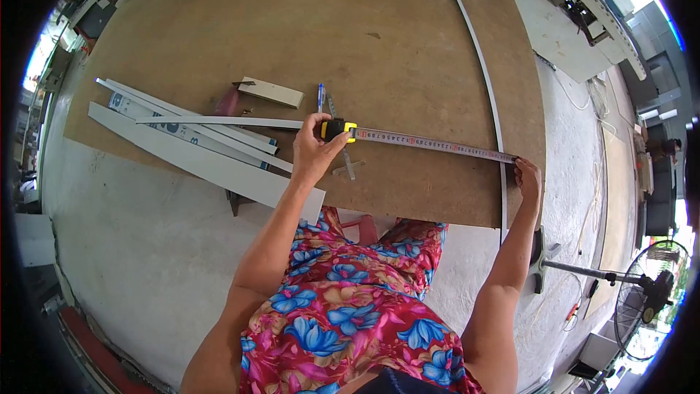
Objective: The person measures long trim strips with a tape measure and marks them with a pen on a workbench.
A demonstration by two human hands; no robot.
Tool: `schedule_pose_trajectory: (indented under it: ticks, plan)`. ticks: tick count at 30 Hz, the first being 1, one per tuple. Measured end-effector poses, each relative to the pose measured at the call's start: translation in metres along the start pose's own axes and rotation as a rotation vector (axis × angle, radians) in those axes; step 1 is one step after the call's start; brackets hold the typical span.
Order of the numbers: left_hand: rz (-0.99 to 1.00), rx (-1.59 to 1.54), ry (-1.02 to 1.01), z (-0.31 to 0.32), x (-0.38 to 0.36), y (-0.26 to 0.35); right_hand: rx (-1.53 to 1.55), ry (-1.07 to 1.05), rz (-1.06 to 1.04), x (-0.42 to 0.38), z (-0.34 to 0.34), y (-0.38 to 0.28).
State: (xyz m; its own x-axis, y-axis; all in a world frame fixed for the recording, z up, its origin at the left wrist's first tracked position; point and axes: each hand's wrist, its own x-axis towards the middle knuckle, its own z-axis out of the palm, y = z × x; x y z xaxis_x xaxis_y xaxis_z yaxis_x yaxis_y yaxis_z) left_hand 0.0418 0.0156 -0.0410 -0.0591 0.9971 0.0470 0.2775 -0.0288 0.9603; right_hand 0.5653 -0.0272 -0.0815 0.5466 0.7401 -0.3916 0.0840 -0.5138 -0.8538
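Note:
My left hand (pixel 314 147) is closed round the yellow and black case of a tape measure (pixel 337 130). The blade is drawn out to the right, above the brown tabletop (pixel 408 51). At its far end my right hand (pixel 528 177) pinches the tip. The blade crosses over a long, thin grey strip (pixel 484 66) near the table's right side. A narrow white strip (pixel 226 121) runs leftward from beside my left hand. Below it several white panels and strips (pixel 197 155) lie in a pile, partly past the table's front edge.
A pale block (pixel 271 93) and a blue pen (pixel 321 96) lie beyond my left hand. Clear and metal strips (pixel 349 164) rest close to the tape case. A black fan (pixel 649 299) on a stand is at the right, with cables (pixel 594 197) on the floor.

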Motion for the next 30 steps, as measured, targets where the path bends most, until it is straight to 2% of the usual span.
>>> schedule_pose_trajectory:
  ticks: [4, 7, 10, 17, 23, 26, 29, 30]
  plan:
    - [0.005, 0.024, 0.024, 0.000, -0.001, 0.006, -0.019, 0.036, 0.005, 0.002, 0.001, 0.001]
    - [0.042, 0.104, 0.035, -0.001, 0.000, 0.005, 0.005, -0.024, -0.033, 0.000, -0.001, 0.000]
    - [-0.019, 0.082, 0.007, -0.002, -0.003, 0.009, 0.020, -0.017, 0.011, 0.001, 0.001, -0.002]
    - [0.040, 0.028, 0.012, 0.001, -0.006, 0.002, -0.040, 0.051, 0.034, -0.003, 0.003, -0.005]
    - [0.132, 0.185, 0.111, 0.005, -0.012, -0.007, -0.024, 0.037, 0.044, 0.009, -0.002, 0.005]
    - [0.037, 0.168, 0.117, 0.006, -0.018, 0.002, -0.012, 0.100, 0.048, 0.001, 0.006, -0.003]
    - [0.112, 0.141, 0.143, 0.005, -0.015, -0.006, -0.006, -0.004, 0.047, 0.010, -0.002, 0.004]
    - [0.162, 0.222, 0.124, 0.003, -0.012, -0.011, -0.008, -0.020, 0.018, 0.016, -0.005, 0.009]
